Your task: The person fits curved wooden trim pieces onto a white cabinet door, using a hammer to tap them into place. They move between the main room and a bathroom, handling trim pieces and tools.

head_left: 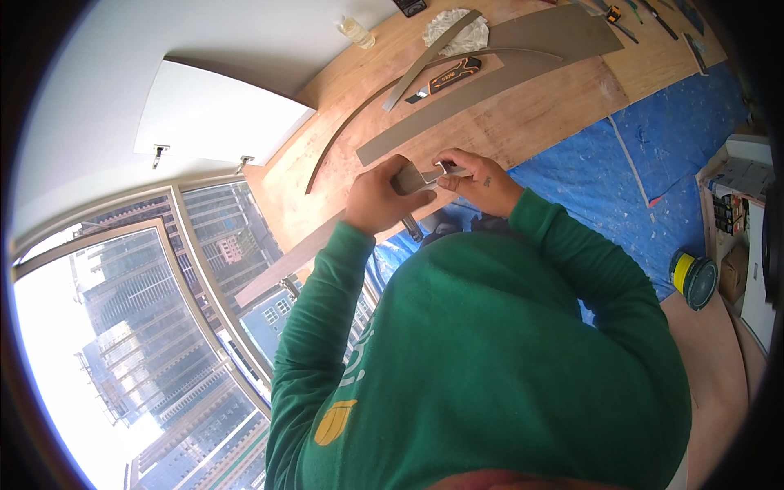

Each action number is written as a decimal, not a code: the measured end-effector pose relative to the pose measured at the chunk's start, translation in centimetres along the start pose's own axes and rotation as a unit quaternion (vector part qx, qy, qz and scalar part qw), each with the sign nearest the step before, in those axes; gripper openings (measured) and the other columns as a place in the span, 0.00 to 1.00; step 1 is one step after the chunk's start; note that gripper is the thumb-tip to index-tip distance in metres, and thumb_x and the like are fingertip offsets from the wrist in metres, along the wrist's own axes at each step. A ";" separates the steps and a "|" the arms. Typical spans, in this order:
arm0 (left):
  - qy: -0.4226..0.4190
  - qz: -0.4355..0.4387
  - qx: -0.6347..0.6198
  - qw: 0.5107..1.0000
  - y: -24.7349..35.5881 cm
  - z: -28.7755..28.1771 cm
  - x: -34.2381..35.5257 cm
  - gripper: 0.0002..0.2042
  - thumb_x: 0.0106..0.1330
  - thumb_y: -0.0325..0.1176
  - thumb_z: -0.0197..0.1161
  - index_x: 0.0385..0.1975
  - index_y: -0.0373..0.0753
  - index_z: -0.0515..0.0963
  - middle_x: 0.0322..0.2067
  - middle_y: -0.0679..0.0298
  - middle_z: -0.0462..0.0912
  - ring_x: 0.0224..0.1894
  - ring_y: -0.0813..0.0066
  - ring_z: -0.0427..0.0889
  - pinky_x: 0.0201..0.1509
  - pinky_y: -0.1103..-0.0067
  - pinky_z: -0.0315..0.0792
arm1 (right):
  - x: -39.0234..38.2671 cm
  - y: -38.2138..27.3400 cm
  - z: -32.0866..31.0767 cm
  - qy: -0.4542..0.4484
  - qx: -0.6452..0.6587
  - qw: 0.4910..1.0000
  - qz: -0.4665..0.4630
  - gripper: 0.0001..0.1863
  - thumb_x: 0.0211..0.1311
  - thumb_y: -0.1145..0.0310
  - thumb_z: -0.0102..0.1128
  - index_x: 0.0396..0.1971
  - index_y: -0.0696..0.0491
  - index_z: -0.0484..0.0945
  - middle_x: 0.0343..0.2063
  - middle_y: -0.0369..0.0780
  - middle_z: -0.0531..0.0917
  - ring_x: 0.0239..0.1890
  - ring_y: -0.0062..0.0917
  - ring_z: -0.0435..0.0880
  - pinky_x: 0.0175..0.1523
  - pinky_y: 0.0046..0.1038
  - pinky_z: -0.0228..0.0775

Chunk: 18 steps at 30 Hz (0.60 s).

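Just in front of my chest, my left hand [377,196] is closed around a grey-brown flat piece [411,178], thumb along its near side. My right hand [482,181] pinches the piece's right end, where a small shiny bent part [443,169] shows between thumb and forefinger. Its exact kind I cannot make out. A dark rod-like end [412,229] sticks out below my left hand; what it belongs to is hidden. Beyond the hands, a long grey-brown laminate strip [457,112] lies on the wooden tabletop [343,155].
An orange-black utility knife [445,79], a curved thin strip [343,135], a crumpled white cloth [465,33] and a clear bottle [356,33] lie or stand on the tabletop. Blue sheeting [563,175] is at right, near a round green-black tin [694,279]. Windows [122,327] are at left.
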<state>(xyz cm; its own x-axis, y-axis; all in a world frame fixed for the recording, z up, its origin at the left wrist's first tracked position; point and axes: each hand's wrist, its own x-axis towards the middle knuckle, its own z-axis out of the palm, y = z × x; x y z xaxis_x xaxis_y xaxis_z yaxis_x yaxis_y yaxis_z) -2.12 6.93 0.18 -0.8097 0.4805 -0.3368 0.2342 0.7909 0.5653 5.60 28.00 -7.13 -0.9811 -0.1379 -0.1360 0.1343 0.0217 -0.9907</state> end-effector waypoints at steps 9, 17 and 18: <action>0.183 0.183 0.103 0.960 2.4 0.3 -1.0 0.29 0.49 0.39 0.79 0.52 0.38 0.78 0.47 0.58 0.83 0.49 0.54 0.83 0.55 0.63 0.73 | 0.2 -0.5 0.0 -0.004 0.025 1.000 -0.001 0.19 0.69 0.62 0.66 0.53 0.58 0.77 0.46 0.46 0.84 0.47 0.30 0.86 0.53 0.32 0.76; 0.264 0.337 0.119 0.896 -0.1 2.2 -2.5 0.13 0.53 0.21 0.71 0.40 0.35 0.85 0.48 0.59 0.86 0.50 0.61 0.84 0.54 0.67 0.80 | 0.0 -0.7 0.0 -0.005 -0.001 1.000 0.010 0.20 0.71 0.60 0.64 0.54 0.57 0.77 0.47 0.44 0.84 0.47 0.31 0.85 0.53 0.33 0.76; 0.264 0.336 0.117 0.896 -0.4 2.4 -2.5 0.14 0.53 0.21 0.71 0.41 0.35 0.85 0.48 0.59 0.86 0.50 0.61 0.84 0.55 0.67 0.80 | 0.0 -0.5 -0.2 -0.013 -0.009 1.000 0.011 0.20 0.71 0.59 0.64 0.54 0.57 0.77 0.48 0.44 0.84 0.48 0.31 0.85 0.53 0.33 0.76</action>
<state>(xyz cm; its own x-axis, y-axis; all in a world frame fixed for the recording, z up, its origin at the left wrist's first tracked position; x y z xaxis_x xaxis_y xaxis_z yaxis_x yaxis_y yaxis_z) 1.11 6.34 -1.05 -0.5708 0.6809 0.4589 0.8211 0.4778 0.3123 5.49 28.15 -6.68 -0.9740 -0.1623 -0.1579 0.1528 0.0434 -0.9873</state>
